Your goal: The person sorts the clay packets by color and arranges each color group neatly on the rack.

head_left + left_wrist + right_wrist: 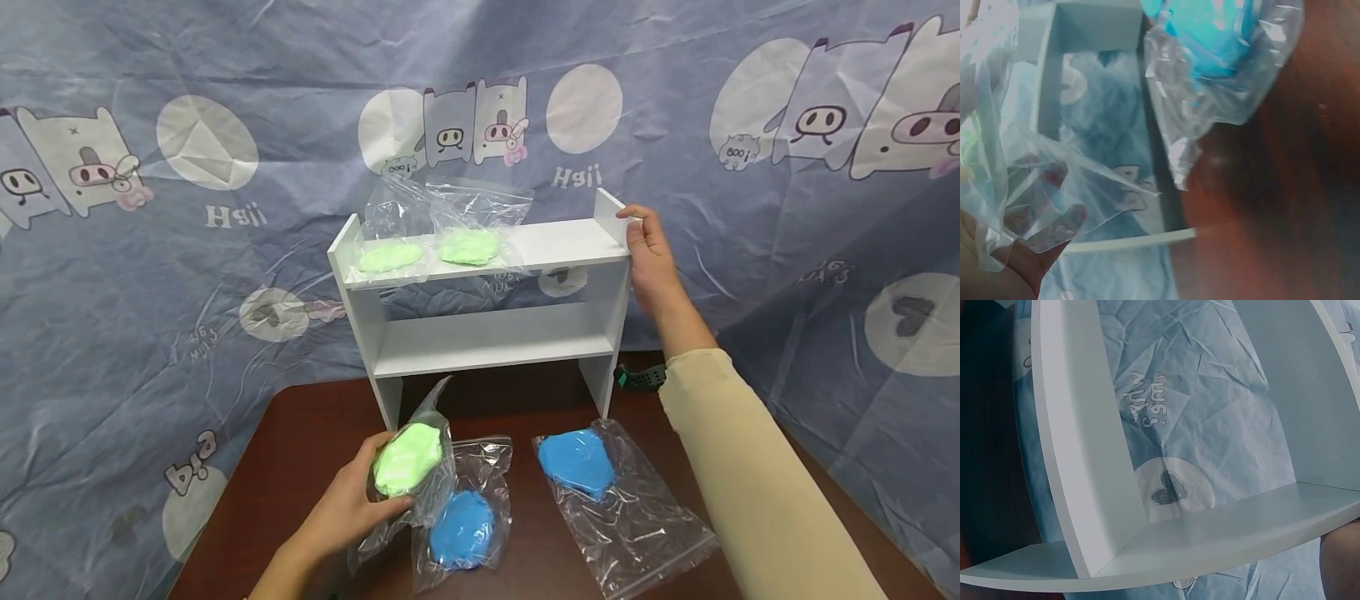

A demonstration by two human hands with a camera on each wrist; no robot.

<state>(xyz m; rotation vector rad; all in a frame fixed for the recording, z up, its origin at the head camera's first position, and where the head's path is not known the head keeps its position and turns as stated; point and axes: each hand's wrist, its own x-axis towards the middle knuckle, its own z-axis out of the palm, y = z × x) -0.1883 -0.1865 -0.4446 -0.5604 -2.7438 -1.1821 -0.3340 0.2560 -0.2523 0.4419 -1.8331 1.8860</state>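
My left hand (347,504) holds a clear zip bag with a flat light-green clay-like lump (408,460), thumb in front and fingers behind, low before the shelf's left leg. In the left wrist view, the bag's loose plastic (1085,181) spreads past the fingertips. My right hand (652,258) grips the upper right side panel of a small white two-tier shelf (495,337), thumb toward me. Two more bagged green lumps, a left one (390,257) and a right one (468,247), lie on the top tier. Only a bit of the right hand (1342,562) shows in its wrist view.
On the dark red-brown table (300,450) lie two bagged blue lumps, one (462,529) just beside the left hand and another (577,461) near the shelf's right leg. A dark strap (641,378) lies by the right sleeve. Patterned cloth (300,167) hangs behind.
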